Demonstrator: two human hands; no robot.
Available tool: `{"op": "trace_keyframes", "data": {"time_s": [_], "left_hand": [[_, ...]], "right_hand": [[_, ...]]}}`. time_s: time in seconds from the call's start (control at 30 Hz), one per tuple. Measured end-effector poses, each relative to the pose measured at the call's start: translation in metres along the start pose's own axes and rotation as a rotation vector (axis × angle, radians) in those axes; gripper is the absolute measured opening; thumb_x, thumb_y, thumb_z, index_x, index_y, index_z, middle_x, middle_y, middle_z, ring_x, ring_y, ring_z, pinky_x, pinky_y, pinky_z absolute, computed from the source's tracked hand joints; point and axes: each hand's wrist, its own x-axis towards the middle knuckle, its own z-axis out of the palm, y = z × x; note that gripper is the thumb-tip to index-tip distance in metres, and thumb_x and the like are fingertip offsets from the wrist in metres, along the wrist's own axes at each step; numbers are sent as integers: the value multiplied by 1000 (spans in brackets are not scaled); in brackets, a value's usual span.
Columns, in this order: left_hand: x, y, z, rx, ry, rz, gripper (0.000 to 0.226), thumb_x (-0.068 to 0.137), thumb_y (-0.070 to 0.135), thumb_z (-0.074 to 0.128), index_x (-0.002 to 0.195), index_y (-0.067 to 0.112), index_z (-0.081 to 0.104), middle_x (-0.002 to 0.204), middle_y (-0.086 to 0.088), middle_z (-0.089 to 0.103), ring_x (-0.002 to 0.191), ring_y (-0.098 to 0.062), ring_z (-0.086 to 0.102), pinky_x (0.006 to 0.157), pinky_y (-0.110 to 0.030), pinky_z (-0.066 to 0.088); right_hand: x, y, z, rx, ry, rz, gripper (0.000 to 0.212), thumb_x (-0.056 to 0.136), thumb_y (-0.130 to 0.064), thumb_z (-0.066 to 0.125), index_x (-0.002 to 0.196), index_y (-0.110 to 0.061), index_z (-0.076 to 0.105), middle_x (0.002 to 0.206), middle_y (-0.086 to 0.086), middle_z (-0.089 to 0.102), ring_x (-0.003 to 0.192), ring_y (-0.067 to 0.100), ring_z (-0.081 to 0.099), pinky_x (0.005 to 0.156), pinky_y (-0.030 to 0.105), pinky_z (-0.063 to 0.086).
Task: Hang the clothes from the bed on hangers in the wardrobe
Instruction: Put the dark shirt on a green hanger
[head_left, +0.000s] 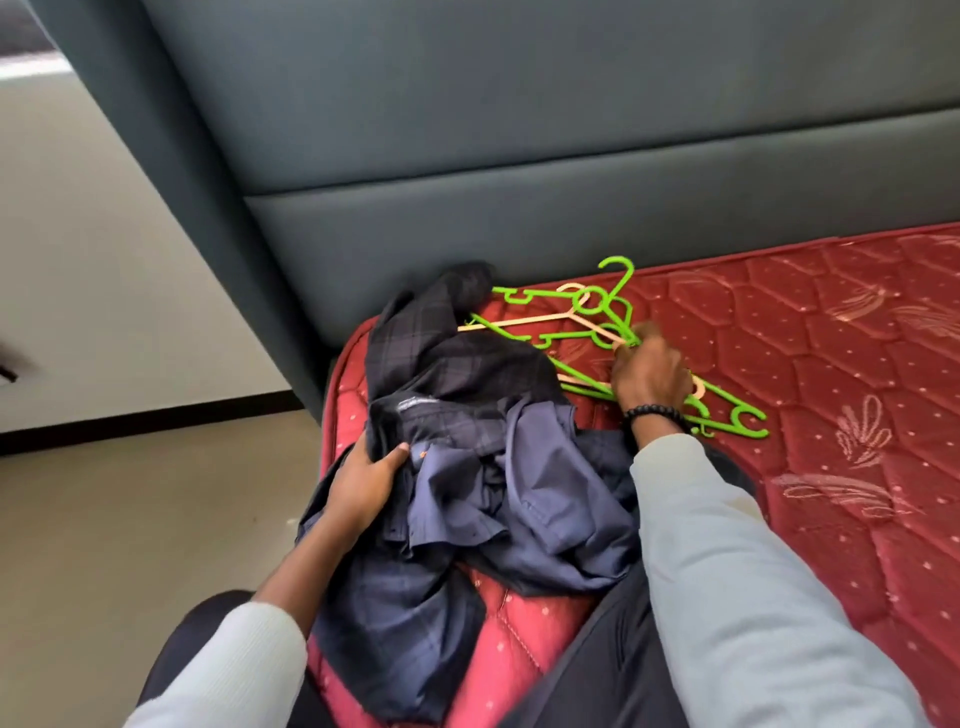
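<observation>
While the left hand (363, 480) grips the near left edge of the clothes (467, 467), thumb laid over the fabric and fingers curled underneath, the right hand (649, 374) reaches farther across the bed and pinches the green hangers (597, 306) where their necks cross. The clothes lie in a crumpled heap at the near left corner of the mattress (831, 338), partly spilling over its left edge. In the heap a plain slate-blue shirt (545, 499) lies nearest, with a dark checked garment (431, 343) bunched behind it and reaching toward the headboard (467, 130). A second checked piece hangs down at the near left, over the mattress edge.

The hangers sit in a loose tangle just right of the heap, touching its far right side. Several are bright green; at least one pale peach hanger (524, 319) is threaded among them. One green hook stands up toward the headboard, and the shoulder ends of other green hangers stick out to the right past the wrist. A black bead bracelet (657, 413) circles the right wrist, and both arms wear pale grey sleeves (753, 571).

The mattress is red and quilted with a light leaf pattern. The padded grey headboard rises along its far side. To the left is beige floor (130, 519) and a pale wall with a dark skirting strip.
</observation>
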Motion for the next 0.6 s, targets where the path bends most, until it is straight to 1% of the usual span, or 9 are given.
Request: {"op": "trace_keyframes", "data": {"time_s": [0.07, 0.17, 0.27, 0.33, 0.4, 0.43, 0.53, 0.57, 0.6], "left_hand": [[-1, 0, -1, -21, -6, 0, 69, 72, 58, 58, 138, 35, 54, 129, 6, 66, 118, -19, 62, 107, -43, 45], [-7, 3, -2, -29, -24, -4, 62, 81, 50, 60, 141, 33, 51, 132, 5, 64, 120, -20, 60, 109, -42, 43], [-8, 0, -4, -57, -30, -10, 70, 77, 55, 56, 143, 33, 48, 137, 4, 60, 125, -21, 57, 111, -43, 40], [-13, 3, -5, -96, -67, 0, 62, 84, 50, 58, 142, 33, 48, 137, 4, 60, 124, -20, 57, 112, -42, 41], [-22, 14, -14, -183, -116, 16, 42, 97, 34, 59, 139, 30, 51, 129, 3, 64, 115, -17, 62, 108, -37, 45], [-23, 21, -21, -230, -129, 22, 36, 101, 28, 56, 136, 29, 54, 125, 2, 66, 111, -17, 64, 105, -36, 47], [-21, 41, -49, -339, -59, 68, 27, 103, 18, 51, 128, 21, 62, 121, -6, 68, 112, -23, 65, 101, -39, 50], [-22, 47, -59, -342, -29, 82, 26, 103, 16, 51, 126, 17, 63, 118, -7, 68, 110, -22, 64, 97, -34, 51], [-26, 54, -72, -342, -1, 102, 25, 103, 14, 50, 125, 14, 63, 114, -6, 67, 106, -20, 62, 88, -27, 51]], "right_hand": [[-2, -5, -7, 19, 57, -37, 30, 94, -22, 58, 124, -21, 61, 113, 22, 69, 110, 43, 62, 92, 45, 47], [-3, -15, -26, 69, 154, -114, 36, 95, -23, 57, 131, -27, 62, 117, 18, 68, 112, 41, 59, 96, 44, 43], [-8, -24, -48, 118, 183, -195, 41, 98, -30, 57, 139, -32, 56, 120, 14, 66, 114, 39, 55, 99, 43, 38], [-15, -26, -63, 150, 178, -251, 41, 98, -31, 57, 139, -33, 56, 117, 14, 66, 112, 39, 56, 98, 44, 39], [-27, -22, -84, 201, 143, -353, 40, 96, -31, 60, 136, -34, 59, 109, 12, 68, 106, 39, 59, 94, 46, 43], [-33, -23, -100, 221, 109, -416, 39, 95, -31, 62, 134, -34, 60, 105, 10, 69, 101, 37, 61, 92, 46, 46], [-50, -27, -142, 231, -48, -584, 37, 93, -26, 69, 129, -34, 66, 102, 4, 71, 93, 26, 63, 87, 39, 48], [-57, -28, -153, 226, -93, -618, 37, 92, -24, 70, 128, -33, 67, 102, 3, 71, 93, 23, 63, 87, 35, 47], [-62, -32, -162, 225, -120, -649, 37, 91, -23, 71, 126, -33, 68, 102, 2, 71, 93, 21, 63, 86, 34, 47]]}}
